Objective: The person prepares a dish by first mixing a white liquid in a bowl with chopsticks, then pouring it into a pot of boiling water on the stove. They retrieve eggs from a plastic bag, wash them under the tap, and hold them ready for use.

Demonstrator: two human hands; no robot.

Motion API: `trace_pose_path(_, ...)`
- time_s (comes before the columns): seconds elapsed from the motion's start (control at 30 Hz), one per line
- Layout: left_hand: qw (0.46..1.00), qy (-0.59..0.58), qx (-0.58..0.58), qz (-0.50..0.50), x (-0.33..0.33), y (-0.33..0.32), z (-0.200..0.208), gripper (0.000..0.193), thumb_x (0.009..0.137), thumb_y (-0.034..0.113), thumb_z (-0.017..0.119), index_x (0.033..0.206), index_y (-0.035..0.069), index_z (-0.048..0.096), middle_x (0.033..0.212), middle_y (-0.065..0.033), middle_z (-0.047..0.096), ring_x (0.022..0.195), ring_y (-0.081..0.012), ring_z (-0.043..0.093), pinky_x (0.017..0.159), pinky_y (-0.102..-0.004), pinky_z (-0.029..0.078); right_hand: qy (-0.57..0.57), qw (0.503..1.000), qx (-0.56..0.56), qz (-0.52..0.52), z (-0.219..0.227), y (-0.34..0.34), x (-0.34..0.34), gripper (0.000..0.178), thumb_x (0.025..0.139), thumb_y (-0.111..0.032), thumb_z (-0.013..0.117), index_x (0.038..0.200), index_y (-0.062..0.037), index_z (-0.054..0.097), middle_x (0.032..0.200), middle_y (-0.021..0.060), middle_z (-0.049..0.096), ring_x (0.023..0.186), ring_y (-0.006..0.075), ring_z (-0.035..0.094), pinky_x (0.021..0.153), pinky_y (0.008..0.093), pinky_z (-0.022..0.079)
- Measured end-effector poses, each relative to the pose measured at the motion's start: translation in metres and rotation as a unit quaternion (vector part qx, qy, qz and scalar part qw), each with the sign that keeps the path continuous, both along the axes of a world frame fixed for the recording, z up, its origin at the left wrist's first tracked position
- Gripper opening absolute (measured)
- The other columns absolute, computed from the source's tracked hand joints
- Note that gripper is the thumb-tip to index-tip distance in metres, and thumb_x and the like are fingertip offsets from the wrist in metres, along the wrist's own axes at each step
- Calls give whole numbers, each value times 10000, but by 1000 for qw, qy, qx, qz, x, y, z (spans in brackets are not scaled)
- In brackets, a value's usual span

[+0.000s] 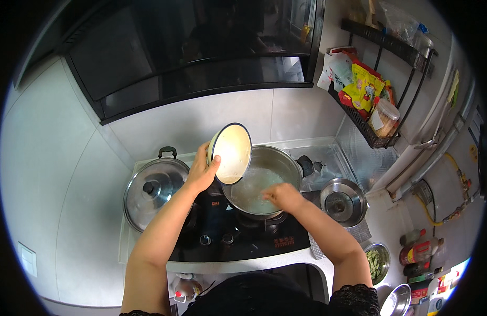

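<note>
A person's right hand (283, 196) is hovering loosely curled, holding nothing visible, over a steel pot (264, 181) of water on the stove (243, 237), while the left hand (203, 169) is gripping a tilted bowl (230, 153) above the pot's rim; 1 lidded pan (153, 192) is sitting left.

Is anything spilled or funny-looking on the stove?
No spill shows. The left hand holds a cream bowl tipped on its side over the steel pot; the right hand is at the pot's rim.
</note>
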State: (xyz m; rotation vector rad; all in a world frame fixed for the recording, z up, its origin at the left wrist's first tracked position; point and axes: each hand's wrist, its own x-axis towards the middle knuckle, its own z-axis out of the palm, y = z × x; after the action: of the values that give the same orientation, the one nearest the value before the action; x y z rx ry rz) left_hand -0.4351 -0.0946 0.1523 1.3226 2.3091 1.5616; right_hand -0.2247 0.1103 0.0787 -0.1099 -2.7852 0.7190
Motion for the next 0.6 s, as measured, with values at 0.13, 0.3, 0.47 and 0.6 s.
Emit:
trace_pose_path(0.13, 995, -95, -13, 39, -13, -11, -6, 857, 877, 701, 425, 1381, 14, 332, 1307, -243, 458, 1170, -335, 511, 889, -398, 470, -128, 984, 120, 22, 39, -13, 8, 228, 861, -299, 612, 934, -114, 723, 948, 141, 686, 868, 333, 654, 806, 438, 517)
trace_pose_path(0.3, 987, -154, -27, 23, 2, 2, 7, 853, 869, 713, 421, 1382, 37, 327, 1248, -206, 501, 1004, -270, 604, 585, -288, 538, 4, 1000, 22, 12, -2, 2, -7, 215, 869, -269, 615, 965, -104, 713, 965, 144, 686, 873, 336, 656, 803, 432, 522)
trace_pose_path(0.47, 987, -155, -28, 35, -2, -11, 6, 856, 869, 706, 438, 1375, 23, 335, 1245, -204, 507, 1043, -270, 586, 670, -316, 537, -101, 992, 59, 57, 47, -18, 7, 197, 860, -260, 627, 953, -105, 704, 942, 144, 681, 876, 334, 651, 776, 426, 525)
trace_pose_path(0.6, 997, -72, -25, 15, -1, -2, 8, 858, 869, 698, 453, 1374, 13, 347, 1278, -222, 486, 1149, -304, 526, 894, -389, 477, 8, 1000, 9, 19, 17, -10, -4, 186, 849, -253, 638, 929, -100, 707, 922, 145, 678, 858, 331, 651, 764, 430, 524)
